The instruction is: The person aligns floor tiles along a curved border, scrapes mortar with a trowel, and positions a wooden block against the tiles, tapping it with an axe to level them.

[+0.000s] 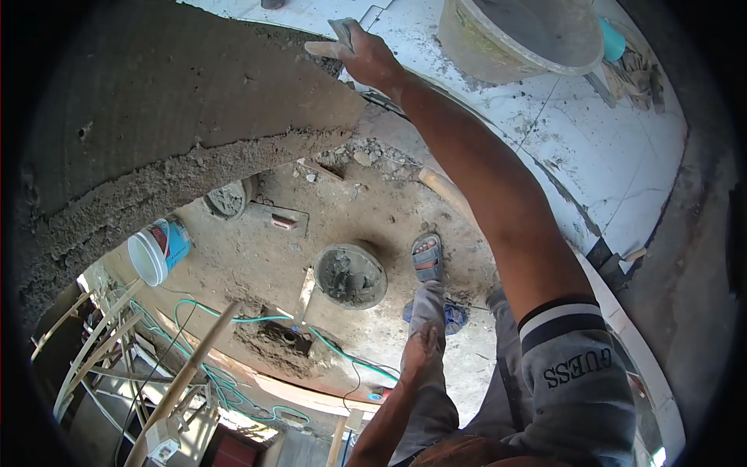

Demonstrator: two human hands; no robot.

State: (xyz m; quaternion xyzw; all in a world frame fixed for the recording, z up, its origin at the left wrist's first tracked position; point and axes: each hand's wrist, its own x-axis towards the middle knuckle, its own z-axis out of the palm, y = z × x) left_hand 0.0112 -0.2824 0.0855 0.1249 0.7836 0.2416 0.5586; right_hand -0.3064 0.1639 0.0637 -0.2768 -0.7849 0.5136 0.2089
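My right hand (372, 62) is stretched out at the top, at the edge of the rough grey mortar surface (202, 86). Its fingers are closed around a small grey flat piece (341, 33), whose exact kind I cannot make out, and the index finger points left along the mortar edge. My left hand (421, 348), smeared with grey, rests on my trouser leg near the knee with nothing visible in it. On the floor in front of my sandalled foot stands a bucket (380, 284) of wet grey mortar.
A large tub (482, 54) stands on white marbled tiles (576, 148) at upper right. Below the mortar slab are another mortar container (247, 191), a flat float (284, 222) and a tipped blue-and-white paint bucket (175, 240). A green hose (342, 354) and wooden poles (183, 373) lie lower left.
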